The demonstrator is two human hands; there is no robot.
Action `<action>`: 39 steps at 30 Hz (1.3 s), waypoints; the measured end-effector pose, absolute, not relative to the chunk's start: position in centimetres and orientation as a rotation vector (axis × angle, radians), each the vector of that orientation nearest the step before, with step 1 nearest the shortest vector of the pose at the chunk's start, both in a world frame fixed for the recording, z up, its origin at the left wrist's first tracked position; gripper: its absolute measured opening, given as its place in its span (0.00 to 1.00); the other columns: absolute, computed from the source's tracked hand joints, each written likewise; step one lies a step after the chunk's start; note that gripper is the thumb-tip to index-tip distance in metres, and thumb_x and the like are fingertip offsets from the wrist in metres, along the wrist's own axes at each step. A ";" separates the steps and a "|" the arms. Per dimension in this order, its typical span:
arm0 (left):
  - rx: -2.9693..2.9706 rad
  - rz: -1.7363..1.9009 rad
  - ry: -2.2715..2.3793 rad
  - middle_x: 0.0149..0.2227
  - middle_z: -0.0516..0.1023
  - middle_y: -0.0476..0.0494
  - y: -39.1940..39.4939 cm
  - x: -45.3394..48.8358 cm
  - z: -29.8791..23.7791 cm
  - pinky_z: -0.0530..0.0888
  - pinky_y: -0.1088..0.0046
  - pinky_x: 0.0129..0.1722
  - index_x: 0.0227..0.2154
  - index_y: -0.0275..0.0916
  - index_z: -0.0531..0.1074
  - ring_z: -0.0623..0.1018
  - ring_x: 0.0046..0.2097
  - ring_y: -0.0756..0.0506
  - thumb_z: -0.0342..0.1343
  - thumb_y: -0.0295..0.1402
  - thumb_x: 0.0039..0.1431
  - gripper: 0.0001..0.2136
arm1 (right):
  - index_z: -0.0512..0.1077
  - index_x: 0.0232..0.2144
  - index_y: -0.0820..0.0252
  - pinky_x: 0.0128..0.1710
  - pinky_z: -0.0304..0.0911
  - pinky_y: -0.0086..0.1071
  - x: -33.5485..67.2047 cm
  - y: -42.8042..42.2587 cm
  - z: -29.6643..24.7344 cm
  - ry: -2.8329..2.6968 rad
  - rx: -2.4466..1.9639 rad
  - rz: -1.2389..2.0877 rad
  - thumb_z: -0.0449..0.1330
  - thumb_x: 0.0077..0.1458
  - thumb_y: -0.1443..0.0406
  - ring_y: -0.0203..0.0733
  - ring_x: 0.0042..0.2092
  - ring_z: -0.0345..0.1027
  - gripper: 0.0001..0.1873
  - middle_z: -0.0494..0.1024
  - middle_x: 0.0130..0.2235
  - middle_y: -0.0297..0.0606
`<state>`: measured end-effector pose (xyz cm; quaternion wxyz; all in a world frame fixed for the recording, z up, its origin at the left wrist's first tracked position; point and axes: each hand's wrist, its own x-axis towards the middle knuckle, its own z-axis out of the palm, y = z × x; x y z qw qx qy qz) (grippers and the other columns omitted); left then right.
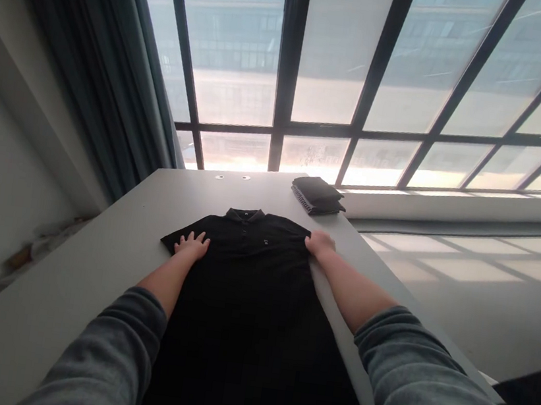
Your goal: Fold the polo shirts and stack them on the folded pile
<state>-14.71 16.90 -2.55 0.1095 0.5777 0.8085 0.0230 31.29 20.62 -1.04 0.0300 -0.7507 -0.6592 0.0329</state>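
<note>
A black polo shirt (247, 306) lies spread face up on the white table, its collar toward the window and its hem near my body. A small light logo shows on its chest. My left hand (192, 244) rests flat with spread fingers on the shirt by the sleeve at the left. At the opposite side my right hand (319, 243) is closed on the edge of the other sleeve, with its fingertips partly hidden.
The white table (93, 259) runs up to the window wall. A stack of folded dark clothes (317, 195) sits at its far right corner. Two small white round pieces (220, 177) are near the far edge. A dark curtain (100, 60) hangs at the left.
</note>
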 end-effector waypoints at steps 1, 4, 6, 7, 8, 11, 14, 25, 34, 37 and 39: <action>1.677 0.071 2.382 0.77 0.50 0.42 17.3 -14.9 -2.6 0.57 0.35 0.68 0.73 0.57 0.58 0.53 0.74 0.24 0.41 0.58 0.68 0.33 | 0.73 0.60 0.62 0.61 0.62 0.51 31.7 20.9 -0.9 -2.022 -2.325 0.107 0.49 0.71 0.54 0.58 0.61 0.64 0.26 0.69 0.60 0.56; 1.639 0.099 2.404 0.76 0.53 0.42 18.0 -15.4 -2.8 0.61 0.36 0.67 0.73 0.57 0.58 0.56 0.74 0.24 0.43 0.57 0.68 0.33 | 0.74 0.60 0.60 0.60 0.63 0.49 32.9 21.6 -0.5 -2.009 -2.359 0.152 0.55 0.68 0.52 0.60 0.62 0.62 0.27 0.68 0.60 0.55; 1.638 0.133 2.428 0.76 0.54 0.40 17.8 -15.9 -3.2 0.62 0.38 0.67 0.73 0.55 0.58 0.56 0.74 0.25 0.44 0.56 0.68 0.33 | 0.72 0.63 0.57 0.61 0.63 0.49 33.6 21.5 -0.7 -2.006 -2.371 0.201 0.58 0.66 0.50 0.60 0.62 0.62 0.29 0.67 0.62 0.53; 1.646 0.156 2.441 0.76 0.54 0.40 17.6 -16.1 -3.5 0.62 0.39 0.67 0.73 0.54 0.58 0.56 0.74 0.26 0.45 0.56 0.68 0.33 | 0.71 0.64 0.55 0.62 0.62 0.49 34.0 21.2 -1.0 -2.007 -2.373 0.229 0.58 0.66 0.49 0.59 0.62 0.63 0.31 0.66 0.63 0.52; 1.659 0.183 2.453 0.76 0.53 0.39 17.2 -16.4 -3.8 0.61 0.42 0.68 0.73 0.52 0.59 0.56 0.74 0.28 0.44 0.55 0.68 0.33 | 0.69 0.66 0.54 0.63 0.61 0.48 34.3 20.7 -1.5 -2.004 -2.376 0.253 0.57 0.66 0.47 0.58 0.63 0.62 0.32 0.63 0.65 0.51; 1.688 0.281 2.496 0.76 0.54 0.42 15.8 -17.3 -4.5 0.57 0.46 0.71 0.72 0.50 0.62 0.56 0.75 0.34 0.38 0.50 0.72 0.29 | 0.61 0.73 0.50 0.70 0.51 0.49 35.2 18.8 -3.5 -1.944 -2.378 0.219 0.52 0.70 0.44 0.58 0.70 0.53 0.36 0.53 0.72 0.50; 1.678 0.351 2.533 0.74 0.59 0.43 14.4 -18.6 -4.8 0.57 0.46 0.72 0.68 0.49 0.67 0.60 0.73 0.37 0.30 0.45 0.74 0.29 | 0.57 0.74 0.50 0.73 0.43 0.50 35.8 17.0 -5.3 -1.881 -2.336 0.132 0.49 0.72 0.45 0.55 0.73 0.45 0.36 0.50 0.73 0.48; 1.797 0.332 2.529 0.73 0.59 0.36 12.6 -21.1 -4.9 0.60 0.53 0.72 0.68 0.41 0.67 0.61 0.73 0.35 0.45 0.48 0.70 0.29 | 0.74 0.60 0.60 0.65 0.56 0.38 35.0 15.6 -4.3 -1.913 -1.932 0.046 0.53 0.69 0.57 0.51 0.57 0.65 0.25 0.75 0.55 0.46; 1.815 0.310 2.529 0.73 0.61 0.39 12.6 -20.9 -4.6 0.61 0.54 0.72 0.68 0.42 0.68 0.60 0.73 0.35 0.45 0.46 0.70 0.28 | 0.82 0.51 0.58 0.61 0.64 0.34 34.9 16.1 -3.3 -1.848 -1.671 0.412 0.57 0.63 0.57 0.46 0.54 0.73 0.20 0.80 0.52 0.39; 1.816 0.323 2.534 0.72 0.62 0.38 12.5 -20.9 -4.5 0.61 0.53 0.71 0.68 0.42 0.68 0.61 0.73 0.35 0.45 0.46 0.70 0.28 | 0.82 0.49 0.63 0.54 0.70 0.35 35.4 16.0 -3.5 -1.611 -1.612 0.486 0.57 0.64 0.54 0.47 0.50 0.76 0.23 0.82 0.48 0.43; 1.812 0.323 2.540 0.72 0.62 0.38 12.5 -20.8 -4.5 0.62 0.53 0.71 0.67 0.43 0.68 0.62 0.72 0.35 0.46 0.46 0.70 0.27 | 0.81 0.49 0.66 0.52 0.71 0.35 35.7 15.7 -3.5 -1.480 -1.604 0.460 0.56 0.64 0.51 0.49 0.48 0.76 0.26 0.82 0.45 0.45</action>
